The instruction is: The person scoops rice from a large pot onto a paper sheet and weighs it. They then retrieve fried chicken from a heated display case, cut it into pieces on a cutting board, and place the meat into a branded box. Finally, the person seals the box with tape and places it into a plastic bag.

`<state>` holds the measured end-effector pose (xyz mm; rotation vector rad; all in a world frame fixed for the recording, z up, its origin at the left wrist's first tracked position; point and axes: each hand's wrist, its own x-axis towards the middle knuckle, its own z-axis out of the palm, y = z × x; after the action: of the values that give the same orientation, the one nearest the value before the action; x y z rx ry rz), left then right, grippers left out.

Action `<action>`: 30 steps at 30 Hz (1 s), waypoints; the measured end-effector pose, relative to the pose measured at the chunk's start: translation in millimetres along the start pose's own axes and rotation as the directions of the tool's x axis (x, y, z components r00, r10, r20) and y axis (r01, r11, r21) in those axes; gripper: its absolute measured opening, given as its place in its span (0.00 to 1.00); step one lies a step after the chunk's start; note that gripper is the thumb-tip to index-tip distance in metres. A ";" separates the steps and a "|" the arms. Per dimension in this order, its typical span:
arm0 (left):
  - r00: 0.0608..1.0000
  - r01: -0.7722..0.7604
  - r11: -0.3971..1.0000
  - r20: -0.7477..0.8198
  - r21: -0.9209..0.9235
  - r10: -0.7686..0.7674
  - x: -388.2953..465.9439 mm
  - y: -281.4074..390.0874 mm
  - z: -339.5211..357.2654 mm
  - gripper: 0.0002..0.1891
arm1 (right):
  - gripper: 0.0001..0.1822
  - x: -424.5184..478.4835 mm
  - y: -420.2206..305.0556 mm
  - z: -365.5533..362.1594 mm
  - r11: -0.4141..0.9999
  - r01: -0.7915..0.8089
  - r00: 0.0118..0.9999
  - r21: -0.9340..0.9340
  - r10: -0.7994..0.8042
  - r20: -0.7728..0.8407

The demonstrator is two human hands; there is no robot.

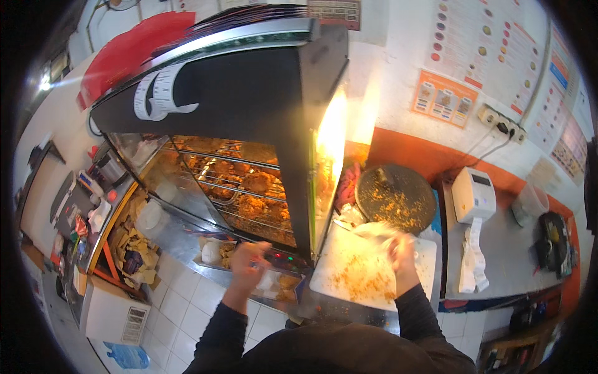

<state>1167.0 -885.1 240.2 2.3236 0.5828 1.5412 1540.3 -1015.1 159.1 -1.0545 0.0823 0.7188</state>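
Note:
My right hand (404,257) grips a pale utensil (373,233), too blurred to name exactly, above a white cutting board (362,273) strewn with orange-brown crumbs. Just behind the board sits a large round stone mortar (397,198) with more crumbs on it. My left hand (247,264) hovers with bent fingers before the lower front of a glass-sided food warmer; whether it holds anything is unclear. Inside the food warmer (233,103), fried chicken pieces (257,210) lie on wire racks. Open boxes of rice and fried pieces (215,252) stand by my left hand.
A receipt printer (474,194) with a long paper strip occupies the steel counter (509,262) at right. Brown paper (140,252) fills a shelf at left. A blue water bottle (126,355) lies on the tiled floor. The warmer's right side glows brightly.

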 end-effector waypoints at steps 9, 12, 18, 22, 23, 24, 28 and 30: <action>0.857 0.301 0.918 -0.496 0.256 -0.142 107.2 -145.1 -43.1 0.41 | 0.31 113.2 56.0 127.9 -0.473 0.724 0.337 -0.502 -0.392 0.856; 0.834 0.276 0.930 -0.542 0.241 -0.107 106.2 -157.2 -41.6 0.44 | 0.32 107.1 68.8 104.7 -0.228 0.606 0.792 -0.762 0.087 0.605; 0.827 0.276 0.943 -0.546 0.185 -0.135 101.2 -146.6 -13.1 0.44 | 0.19 -34.7 -80.2 90.3 0.370 0.725 0.650 -0.581 -0.646 0.399; 0.874 0.243 0.947 -0.471 0.208 -0.121 88.4 -117.7 12.4 0.44 | 0.15 -184.0 -105.3 194.9 0.444 0.886 0.332 0.134 -0.809 0.485; 0.908 0.205 0.962 -0.402 0.183 -0.117 83.3 -107.5 11.4 0.44 | 0.14 -220.3 -97.9 226.0 0.402 0.899 0.246 0.174 -0.792 0.559; 0.936 0.174 0.972 -0.333 0.157 -0.113 76.3 -93.1 5.5 0.43 | 0.12 -243.5 -89.8 254.8 0.351 0.905 0.093 0.241 -0.716 0.692; 0.924 0.194 0.973 -0.311 -0.122 -0.223 35.9 -63.9 -28.8 0.31 | 0.19 -280.3 -67.8 355.5 0.107 0.964 -0.134 0.245 -0.600 0.789; 0.809 0.368 0.884 -0.369 -0.289 -0.457 -0.1 -77.5 -46.8 0.22 | 0.19 -271.0 -61.0 382.3 0.095 0.971 -0.117 0.220 -0.614 0.781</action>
<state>1110.5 -816.3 223.0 1.5639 0.9179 1.7884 1263.5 -856.7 507.9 -0.8740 -1.5679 -0.2196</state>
